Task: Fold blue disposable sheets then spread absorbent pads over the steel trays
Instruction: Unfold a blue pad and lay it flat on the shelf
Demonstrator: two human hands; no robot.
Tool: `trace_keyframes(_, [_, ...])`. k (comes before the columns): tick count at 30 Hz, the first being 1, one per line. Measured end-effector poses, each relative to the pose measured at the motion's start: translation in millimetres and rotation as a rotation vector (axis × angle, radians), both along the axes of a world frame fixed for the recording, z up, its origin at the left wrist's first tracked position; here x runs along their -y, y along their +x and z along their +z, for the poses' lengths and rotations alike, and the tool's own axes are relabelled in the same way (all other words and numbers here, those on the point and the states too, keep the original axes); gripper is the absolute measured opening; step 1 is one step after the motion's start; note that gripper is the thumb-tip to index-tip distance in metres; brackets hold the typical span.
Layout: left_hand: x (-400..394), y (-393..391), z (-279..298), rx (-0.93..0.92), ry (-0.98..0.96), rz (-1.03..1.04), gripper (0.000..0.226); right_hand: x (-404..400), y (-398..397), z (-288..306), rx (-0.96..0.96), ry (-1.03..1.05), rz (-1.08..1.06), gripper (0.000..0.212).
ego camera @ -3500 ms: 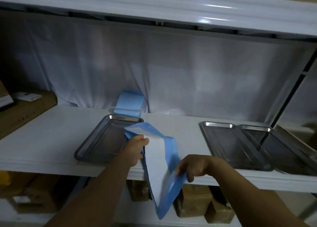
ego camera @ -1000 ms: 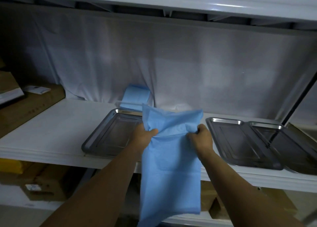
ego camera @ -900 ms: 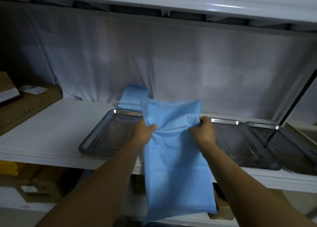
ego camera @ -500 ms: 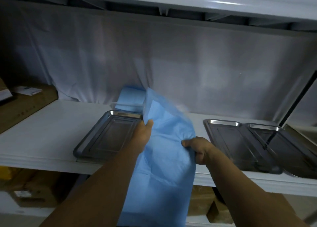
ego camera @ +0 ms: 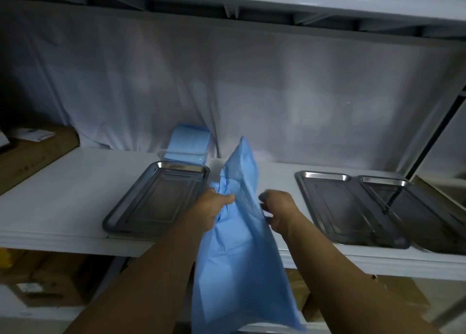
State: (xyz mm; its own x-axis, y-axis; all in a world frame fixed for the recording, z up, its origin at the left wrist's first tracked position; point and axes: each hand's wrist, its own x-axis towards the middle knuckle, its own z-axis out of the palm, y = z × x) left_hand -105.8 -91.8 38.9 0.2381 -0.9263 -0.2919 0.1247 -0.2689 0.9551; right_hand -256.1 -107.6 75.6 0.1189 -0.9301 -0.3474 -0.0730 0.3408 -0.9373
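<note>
The sheet (ego camera: pixel 237 235) hangs in front of the shelf (ego camera: pixel 63 197), between the left tray (ego camera: pixel 131 207) and the right trays (ego camera: pixel 315 202). The left hand (ego camera: pixel 214 207) pinches its bunched upper edge; the right hand (ego camera: pixel 280 210) sits beside it, grasp unclear. Folding is under way. Next, the edges likely need aligning.

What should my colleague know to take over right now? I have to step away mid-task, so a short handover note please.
Left hand: grips the blue sheet, bunched in its fingers.
Right hand: at the sheet's right edge, fingers curled; grip unclear.
The sheet hangs unfolded in front of the shelf.
A stack of blue sheets stands at the back wall.
Three steel trays: left tray, middle tray, right tray, all bare.
Done: nothing finished that shows.
Left: fold the sheet, then cover the trays.
</note>
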Motion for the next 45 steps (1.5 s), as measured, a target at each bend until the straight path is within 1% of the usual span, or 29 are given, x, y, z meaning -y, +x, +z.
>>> trace_keyframes(1, [-0.3, 1.2, 1.6, -0.026, -0.001, -0.011, 0.054, -1.4, -2.1, -3.4, -0.125, -0.015, -0.026, 0.013])
trace_keyframes(2, [-2.5, 1.0, 4.6, -0.052, -0.005, -0.012, 0.048, -2.9, -4.0, -7.0, -0.154, 0.020, -0.027, 0.015])
trace_keyframes(5, [-5.0, 3.4, 8.3, -0.090, -0.009, -0.073, 0.013, -9.6, -4.5, -14.9, -0.050, 0.187, 0.082, 0.028])
trace_keyframes(7, [-6.8, 4.3, 11.4, -0.066, -0.019, -0.094, 0.006, -12.4, -3.8, -18.4, -0.019, 0.222, 0.194, 0.035])
trace_keyframes(8, [-7.8, 4.6, 13.0, -0.030, -0.029, -0.090, 0.004, -12.0, -3.3, -19.6, -0.023, 0.207, 0.213, 0.029])
trace_keyframes(9, [-7.1, 6.2, 12.0, 0.013, -0.034, -0.082, 0.014, -11.9, -2.4, -19.5, -0.035, 0.172, 0.179, 0.018])
trace_keyframes(10, [-7.0, 6.3, 11.0, 0.050, -0.042, -0.079, 0.031, -9.6, -2.5, -19.8, -0.060, 0.115, 0.103, 0.012])
trace_keyframes(11, [-5.2, 8.5, 8.9, 0.096, -0.037, -0.074, 0.044, -4.3, -3.5, -21.8, -0.097, 0.045, 0.009, 0.016])
trace_keyframes(12, [-5.8, 9.1, 7.7, 0.124, -0.057, -0.053, 0.042, 2.0, -6.9, -22.9, -0.131, -0.033, -0.081, 0.019])
trace_keyframes(13, [-4.7, 12.6, 6.1, 0.140, -0.071, -0.008, 0.028, 8.6, -11.6, -23.6, -0.176, -0.115, -0.169, 0.017])
trace_keyframes(14, [-3.5, 17.2, 4.4, 0.158, -0.087, 0.040, 0.019, 14.4, -17.1, -23.5, -0.211, -0.197, -0.255, 0.011])
trace_keyframes(15, [-2.0, 22.5, 3.9, 0.193, -0.095, 0.096, 0.018, 16.9, -23.5, -19.6, -0.242, -0.257, -0.332, 0.014])
trace_keyframes(16, [-1.6, 26.8, 4.5, 0.221, -0.107, 0.133, 0.017, 18.4, -31.3, -15.0, -0.281, -0.297, -0.387, 0.023])
trace_keyframes(17, [-0.1, 31.2, 4.2, 0.255, -0.108, 0.165, 0.019, 18.4, -39.2, -8.3, -0.344, -0.334, -0.417, 0.028])
trace_keyframes(20, [5.1, 29.7, 10.4, 0.292, -0.128, 0.189, 0.027, 22.8, -56.5, 10.9, -0.546, -0.417, -0.469, 0.028])
trace_keyframes(23, [18.6, 20.6, 21.5, 0.347, -0.192, 0.240, 0.027, 32.6, -59.9, 32.3, -0.669, -0.481, -0.539, 0.028])
trace_keyframes(24, [25.1, 17.9, 25.7, 0.358, -0.236, 0.268, 0.032, 36.8, -60.1, 39.8, -0.692, -0.510, -0.567, 0.028])
trace_keyframes(27, [46.5, 14.8, 34.5, 0.290, -0.312, 0.371, 0.052, 51.8, -64.6, 55.2, -0.749, -0.575, -0.622, 0.026])
trace_keyframes(29, [59.3, 17.7, 33.9, 0.210, -0.313, 0.433, 0.057, 63.0, -70.8, 51.4, -0.810, -0.562, -0.610, 0.025])
trace_keyframes(32, [77.1, 33.8, 21.6, 0.005, -0.300, 0.480, 0.048, 77.4, -81.1, 31.7, -0.912, -0.483, -0.546, 0.026])
trace_keyframes(33, [81.0, 38.6, 16.9, -0.015, -0.275, 0.499, 0.042, 81.5, -83.6, 24.3, -0.942, -0.455, -0.520, 0.026])
trace_keyframes(34, [84.2, 41.6, 12.7, 0.014, -0.258, 0.516, 0.035, 84.5, -84.7, 18.3, -0.963, -0.428, -0.496, 0.027])
trace_keyframes(36, [90.5, 45.1, 5.0, 0.136, -0.248, 0.534, 0.029, 89.1, -83.4, 9.7, -0.969, -0.379, -0.465, 0.026])
trace_keyframes(38, [94.5, 45.5, 0.7, 0.221, -0.244, 0.553, 0.028, 92.6, -79.1, 5.3, -0.954, -0.363, -0.459, 0.025])
trace_keyframes(40, [93.7, 42.4, 1.8, 0.360, -0.201, 0.589, 0.031, 95.0, -74.0, 4.2, -0.939, -0.392, -0.482, 0.026])
trace_keyframes(42, [87.7, 37.3, 4.7, 0.593, -0.104, 0.678, 0.046, 97.3, -69.5, 3.3, -0.920, -0.414, -0.498, 0.027])
trace_keyframes(43, [83.5, 32.1, 5.1, 0.763, -0.057, 0.708, 0.056, 98.9, -68.0, 1.6, -0.912, -0.411, -0.493, 0.027])
trace_keyframes(44, [80.2, 24.9, 2.8, 0.951, -0.067, 0.707, 0.062, 100.6, -66.7, -1.0, -0.904, -0.398, -0.480, 0.028])
trace_keyframes(45, [78.4, 15.9, -2.2, 1.116, -0.154, 0.650, 0.064, 101.9, -65.5, -4.2, -0.891, -0.383, -0.463, 0.029])
